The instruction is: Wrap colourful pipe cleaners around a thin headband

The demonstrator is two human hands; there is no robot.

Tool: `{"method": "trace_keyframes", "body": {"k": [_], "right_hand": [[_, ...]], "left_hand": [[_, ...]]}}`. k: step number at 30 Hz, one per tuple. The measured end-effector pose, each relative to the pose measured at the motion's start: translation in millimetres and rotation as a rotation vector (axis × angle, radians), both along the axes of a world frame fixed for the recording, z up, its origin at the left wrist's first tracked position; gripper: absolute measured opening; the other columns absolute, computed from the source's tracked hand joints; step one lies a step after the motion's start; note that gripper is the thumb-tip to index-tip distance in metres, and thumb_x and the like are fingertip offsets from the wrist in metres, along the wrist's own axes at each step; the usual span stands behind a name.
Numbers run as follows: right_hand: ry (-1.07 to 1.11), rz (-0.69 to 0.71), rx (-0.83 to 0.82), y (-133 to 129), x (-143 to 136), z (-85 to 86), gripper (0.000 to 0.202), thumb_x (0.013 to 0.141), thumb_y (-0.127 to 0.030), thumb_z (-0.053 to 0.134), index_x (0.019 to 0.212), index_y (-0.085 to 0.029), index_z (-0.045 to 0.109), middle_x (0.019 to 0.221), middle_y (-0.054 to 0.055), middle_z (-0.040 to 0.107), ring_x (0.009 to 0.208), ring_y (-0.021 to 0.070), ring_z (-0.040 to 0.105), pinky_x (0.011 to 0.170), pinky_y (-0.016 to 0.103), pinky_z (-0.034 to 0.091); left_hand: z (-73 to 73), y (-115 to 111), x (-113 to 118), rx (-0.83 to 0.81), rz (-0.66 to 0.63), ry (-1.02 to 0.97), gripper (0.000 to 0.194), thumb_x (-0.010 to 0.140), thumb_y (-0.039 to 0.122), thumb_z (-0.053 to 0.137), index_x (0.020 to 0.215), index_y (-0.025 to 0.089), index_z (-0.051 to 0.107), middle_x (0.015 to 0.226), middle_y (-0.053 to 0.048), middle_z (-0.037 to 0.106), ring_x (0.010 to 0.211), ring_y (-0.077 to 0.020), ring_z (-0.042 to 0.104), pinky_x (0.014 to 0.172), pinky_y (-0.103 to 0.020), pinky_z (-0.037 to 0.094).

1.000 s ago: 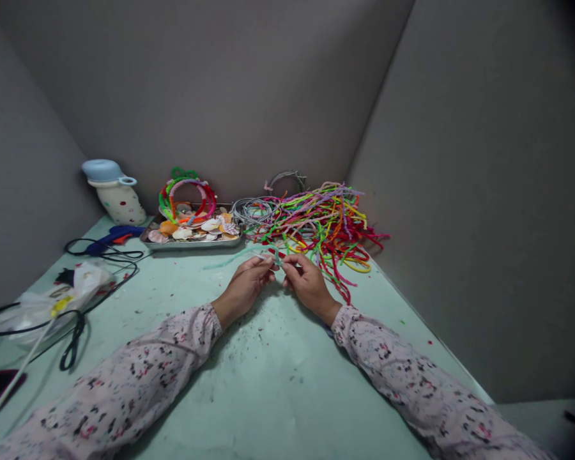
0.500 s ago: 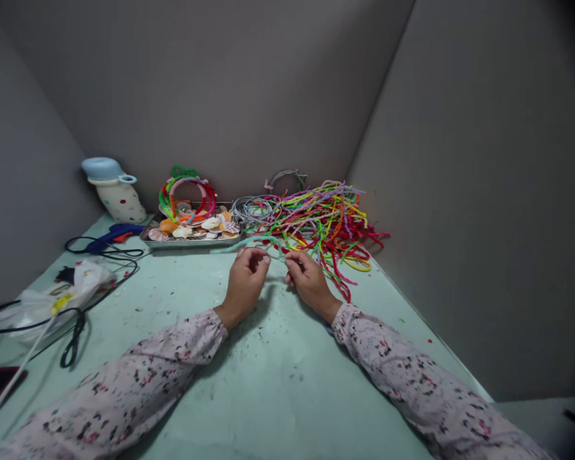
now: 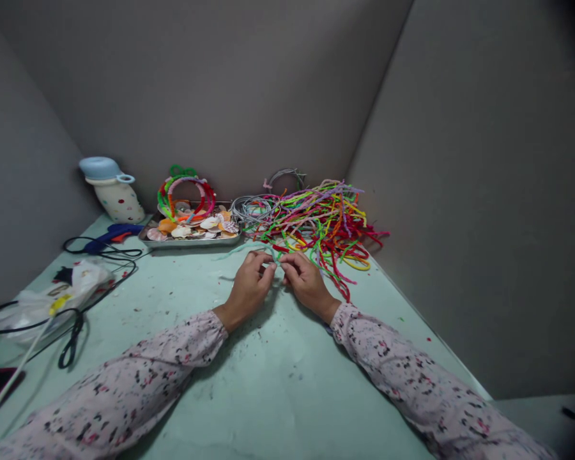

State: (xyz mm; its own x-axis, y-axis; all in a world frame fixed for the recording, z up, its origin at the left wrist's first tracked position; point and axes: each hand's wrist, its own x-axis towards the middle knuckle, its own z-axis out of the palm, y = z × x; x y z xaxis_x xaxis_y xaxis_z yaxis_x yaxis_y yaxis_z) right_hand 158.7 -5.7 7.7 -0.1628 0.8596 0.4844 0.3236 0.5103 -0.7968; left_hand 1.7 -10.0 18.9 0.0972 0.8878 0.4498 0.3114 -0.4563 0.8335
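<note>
Above the middle of the table, my left hand [image 3: 250, 282] and my right hand [image 3: 311, 286] are both closed, fingertips almost touching. Pinched between them is a pale green pipe cleaner [image 3: 275, 254]. One end of it trails left behind my left hand. A thin grey strand [image 3: 227, 278] juts out left of my left hand; whether it joins the pipe cleaner is hidden by the fingers. Just behind my right hand lies a tangled heap of coloured pipe cleaners [image 3: 326, 214].
A metal tray [image 3: 191, 243] of seashells [image 3: 182, 232] stands at the back, with colourful pipe-cleaner hoops [image 3: 209, 193] above it. Beside it lies a coil of grey wire [image 3: 252, 209]. A bottle [image 3: 119, 201], black cables [image 3: 71, 345] and a plastic bag [image 3: 33, 306] are on the left.
My hands have come closer together, the left moving slightly right. The pale green pipe cleaner now stands up between the fingertips, and the grey strand shows left of my left hand.
</note>
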Motion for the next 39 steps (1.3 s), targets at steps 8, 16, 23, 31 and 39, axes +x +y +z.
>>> {"method": "trace_keyframes", "body": {"k": [8,16,23,31,39], "right_hand": [[-0.010,-0.004,-0.001,-0.2,0.6,-0.6,0.017,0.091,-0.031,0.047,0.098,-0.022,0.059,0.091,0.002,0.054,0.058,0.0103,0.055,0.060,0.027,0.048],[0.038,0.017,-0.029,0.1,-0.3,-4.3,0.015,0.091,-0.031,0.048,0.099,-0.023,0.057,0.086,0.001,0.055,0.059,0.0113,0.056,0.059,0.027,0.048],[0.076,0.021,-0.066,2.2,1.0,-6.1,0.015,0.089,-0.033,0.049,0.099,-0.023,0.057,0.084,0.001,0.056,0.060,0.0121,0.057,0.058,0.027,0.048],[0.167,0.053,-0.116,4.4,2.0,-9.7,0.016,0.089,-0.034,0.049,0.099,-0.023,0.056,0.074,-0.002,0.055,0.060,0.0121,0.057,0.056,0.025,0.046],[0.206,0.067,-0.141,4.8,1.2,-9.7,0.018,0.088,-0.036,0.051,0.099,-0.023,0.056,0.070,-0.003,0.054,0.058,0.0110,0.056,0.054,0.023,0.045]], "left_hand": [[-1.5,6.0,-1.2,-0.026,-0.032,-0.067,0.010,0.080,0.024,0.059,0.080,0.018,0.067,0.089,-0.005,0.060,0.079,-0.0163,0.054,0.069,-0.025,0.041],[-4.2,7.6,-2.9,-0.211,-0.038,-0.160,0.014,0.075,0.028,0.064,0.085,0.018,0.069,0.065,0.000,0.058,0.057,-0.0133,0.047,0.057,-0.025,0.034],[-1.2,4.4,-2.4,-0.287,-0.061,-0.246,0.012,0.072,0.025,0.068,0.082,0.019,0.070,0.062,0.001,0.056,0.056,-0.0136,0.045,0.055,-0.024,0.033],[2.2,3.0,-1.2,-0.175,-0.078,-0.169,0.010,0.077,0.026,0.063,0.082,0.020,0.070,0.079,-0.003,0.062,0.073,-0.0160,0.053,0.066,-0.024,0.040],[9.9,-1.9,0.2,-0.132,-0.058,-0.207,0.009,0.077,0.026,0.065,0.081,0.020,0.070,0.079,-0.003,0.061,0.073,-0.0151,0.052,0.067,-0.024,0.039]]}}
